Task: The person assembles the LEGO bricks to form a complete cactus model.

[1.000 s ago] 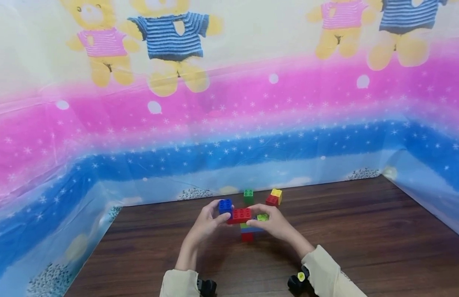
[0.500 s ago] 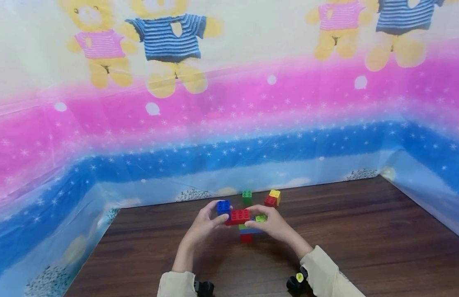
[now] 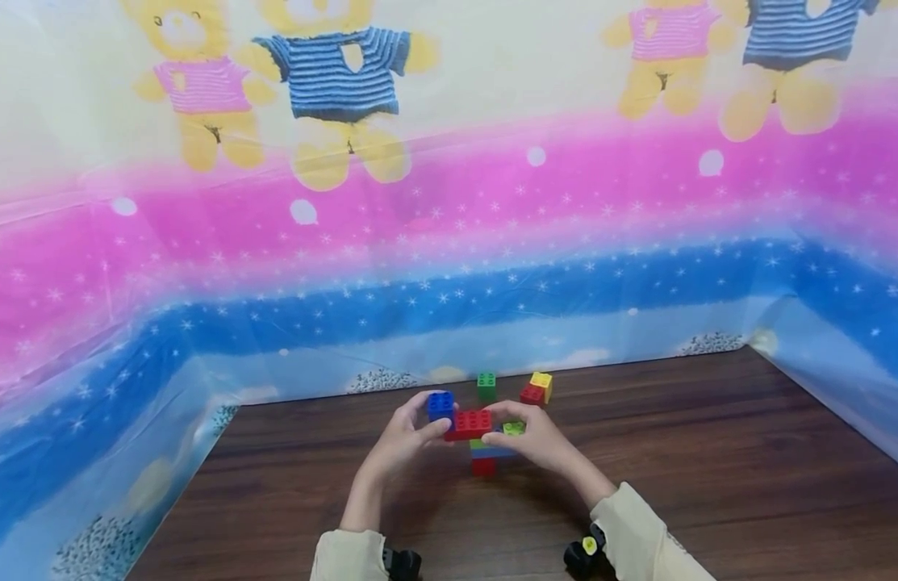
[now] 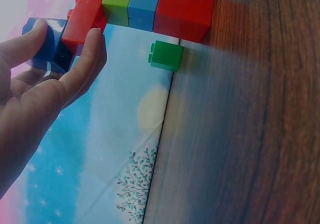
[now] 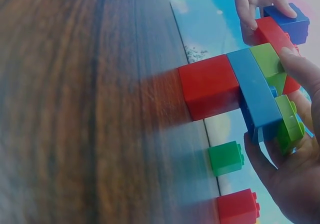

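Observation:
In the head view my left hand (image 3: 399, 440) grips a blue toy building brick (image 3: 440, 403) that sits on the left end of a long red brick (image 3: 473, 424). My right hand (image 3: 541, 440) pinches the red brick's right end between thumb and forefinger. Beneath it comes a lime brick (image 5: 267, 59), then a long blue brick (image 5: 255, 94), and a red brick (image 5: 210, 86) at the bottom, standing on the table. A second lime brick (image 5: 289, 124) sits at the blue one's other end, beside my right palm.
Behind the stack, a green brick (image 3: 486, 386) stands near the table's back edge. To its right a small red brick (image 3: 532, 393) and a yellow brick (image 3: 542, 381) are together. A printed bear cloth (image 3: 449, 315) hangs behind the brown wooden table (image 3: 289, 484).
The head view shifts slightly. Both hands keep the same grip, and the bricks stay in place.

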`<state>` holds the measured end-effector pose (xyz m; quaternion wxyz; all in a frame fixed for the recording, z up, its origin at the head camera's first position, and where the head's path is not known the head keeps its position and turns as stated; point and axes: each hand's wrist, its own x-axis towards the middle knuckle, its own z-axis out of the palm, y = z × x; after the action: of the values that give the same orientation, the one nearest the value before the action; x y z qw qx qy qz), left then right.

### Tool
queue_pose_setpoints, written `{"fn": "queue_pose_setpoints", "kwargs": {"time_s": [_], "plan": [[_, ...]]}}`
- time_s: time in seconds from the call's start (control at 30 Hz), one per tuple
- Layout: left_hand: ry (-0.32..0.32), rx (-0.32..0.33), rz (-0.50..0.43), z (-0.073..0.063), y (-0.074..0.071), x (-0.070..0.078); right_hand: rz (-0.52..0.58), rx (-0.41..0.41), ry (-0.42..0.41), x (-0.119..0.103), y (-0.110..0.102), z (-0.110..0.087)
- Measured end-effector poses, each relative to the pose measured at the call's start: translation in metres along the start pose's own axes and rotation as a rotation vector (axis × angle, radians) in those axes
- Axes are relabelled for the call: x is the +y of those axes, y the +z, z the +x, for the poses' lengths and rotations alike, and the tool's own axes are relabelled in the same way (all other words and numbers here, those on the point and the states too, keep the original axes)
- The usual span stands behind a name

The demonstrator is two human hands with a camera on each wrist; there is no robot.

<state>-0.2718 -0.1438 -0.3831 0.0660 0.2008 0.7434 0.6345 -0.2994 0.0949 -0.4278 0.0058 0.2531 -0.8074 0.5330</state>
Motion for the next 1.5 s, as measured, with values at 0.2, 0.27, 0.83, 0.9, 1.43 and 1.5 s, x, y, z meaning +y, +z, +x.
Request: {"fn": "queue_pose_setpoints", "kwargs": {"time_s": [0.2, 0.27, 0.83, 0.9, 1.43, 1.5], "plan": [[-0.009, -0.011, -0.011, -0.001, -0.001, 0.0, 0.011, -0.031, -0.018, -0.002, -0.002, 0.0], [-0.009, -0.012, -0.011, -0.001, -0.001, 0.0, 0.003, -0.044, -0.028, -0.001, -0.003, 0.001], [-0.003, -0.033, -0.035, 0.003, 0.0, 0.0, 0.026, 0.127, 0.074, 0.014, -0.031, 0.007], [-0.007, -0.037, -0.039, 0.002, 0.0, 0.0, 0.008, 0.155, 0.083, 0.017, -0.037, 0.006], [0.013, -0.032, -0.028, 0.001, -0.001, -0.002, -0.112, 0.322, 0.159, 0.044, -0.05, 0.007], [0.02, -0.029, -0.023, 0.001, -0.001, -0.002, -0.119, 0.304, 0.163, 0.047, -0.049, 0.008]]}}
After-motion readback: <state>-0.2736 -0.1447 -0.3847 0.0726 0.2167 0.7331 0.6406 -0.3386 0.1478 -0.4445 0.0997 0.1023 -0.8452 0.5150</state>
